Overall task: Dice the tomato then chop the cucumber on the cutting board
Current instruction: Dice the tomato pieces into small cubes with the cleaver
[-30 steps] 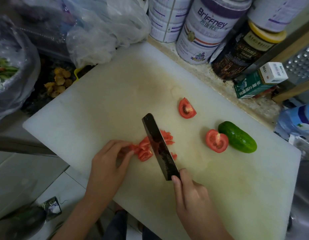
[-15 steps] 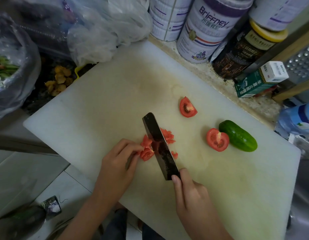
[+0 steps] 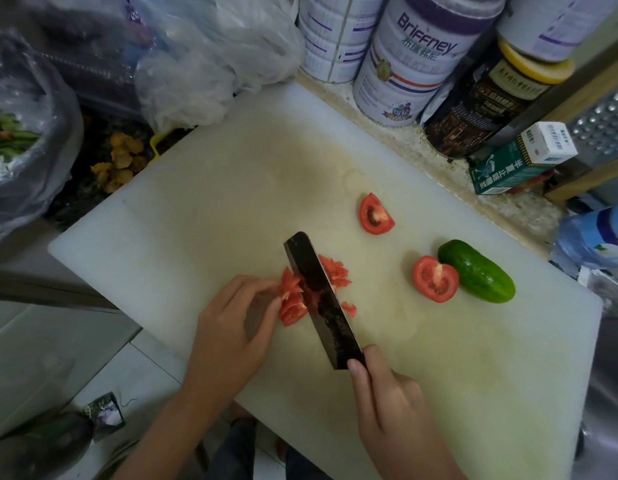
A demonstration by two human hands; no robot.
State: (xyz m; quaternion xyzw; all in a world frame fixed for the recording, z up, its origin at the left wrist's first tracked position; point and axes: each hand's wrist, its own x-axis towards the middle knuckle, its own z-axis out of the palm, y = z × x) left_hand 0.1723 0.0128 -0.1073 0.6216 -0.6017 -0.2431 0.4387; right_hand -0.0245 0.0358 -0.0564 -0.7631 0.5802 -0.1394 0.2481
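A white cutting board [image 3: 231,188] fills the middle of the view. My right hand [image 3: 392,407] grips the handle of a dark cleaver [image 3: 321,299], whose blade stands in a pile of cut tomato pieces [image 3: 293,299]. My left hand [image 3: 231,327] pinches the pieces on the blade's left side with curled fingertips. More diced bits [image 3: 337,271] lie to the right of the blade. A tomato wedge [image 3: 374,215] lies further back. A tomato half [image 3: 435,279] lies cut face up, touching a whole green cucumber [image 3: 477,271] on its right.
Tall tins [image 3: 415,64] and a dark jar [image 3: 487,98] stand along the board's far edge, with a green and white box [image 3: 512,164] beside them. Plastic bags [image 3: 203,57] lie at the back left. A plastic bottle [image 3: 598,237] lies at the right.
My left hand has slid right, pushing the tomato pieces up against the blade. The cleaver and my right hand have barely moved.
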